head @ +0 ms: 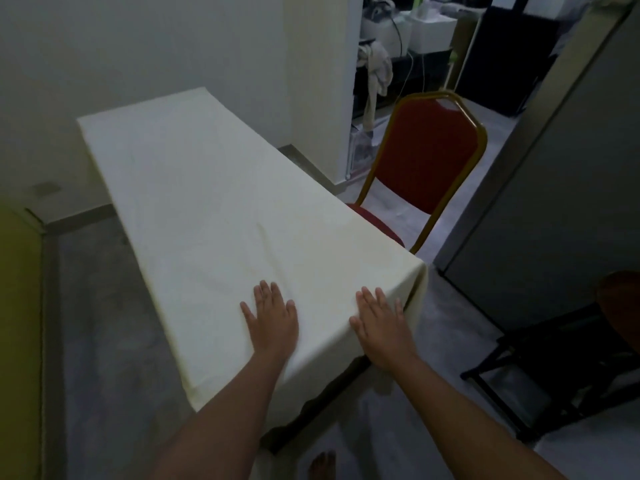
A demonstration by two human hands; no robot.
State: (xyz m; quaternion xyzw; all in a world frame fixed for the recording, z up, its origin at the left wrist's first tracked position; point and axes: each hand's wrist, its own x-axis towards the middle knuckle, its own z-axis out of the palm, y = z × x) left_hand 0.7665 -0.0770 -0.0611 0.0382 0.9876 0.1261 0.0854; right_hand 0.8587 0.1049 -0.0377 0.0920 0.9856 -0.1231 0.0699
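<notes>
A yellow panel [17, 323] stands at the far left edge. Beside it a cream cloth [207, 202] lies spread over the long surface [341, 377] and hangs over its near end and right side. The left hand [273, 318] rests palm down on the cloth near the middle of the near end, its fingers [265, 292] straight and slightly spread, holding nothing. The right hand [381, 323] presses flat just beside the near right corner, its fingers [369, 299] likewise straight. Further right a red chair [426, 150] with a gold frame stands tucked against the surface, and a dark rack [554, 375] is on the floor.
</notes>
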